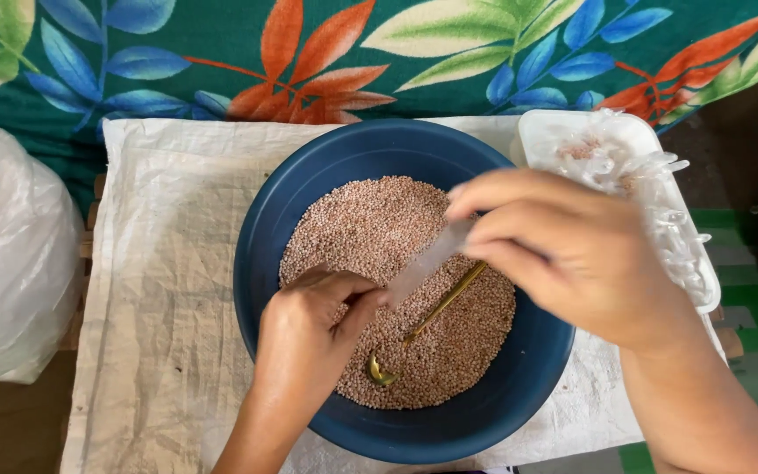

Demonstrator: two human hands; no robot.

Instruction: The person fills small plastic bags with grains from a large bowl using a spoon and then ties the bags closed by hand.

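A dark blue bowl (261, 254) holds a heap of small pinkish-brown grains (370, 224). Over the grains, my left hand (313, 329) pinches the lower end of a small clear plastic sleeve (427, 263). My right hand (563, 250) grips the sleeve's upper end, and the motion blurs it. A thin gold-coloured spoon (423, 325) lies on the grains below the sleeve, bowl end toward me. Whether my right fingers touch the spoon's handle I cannot tell.
The bowl stands on a white woven sack (168, 263) spread over a leaf-patterned cloth (221, 53). A white tray (541, 132) with several clear filled packets sits at the right. A bulging clear plastic bag (10, 254) lies at the left edge.
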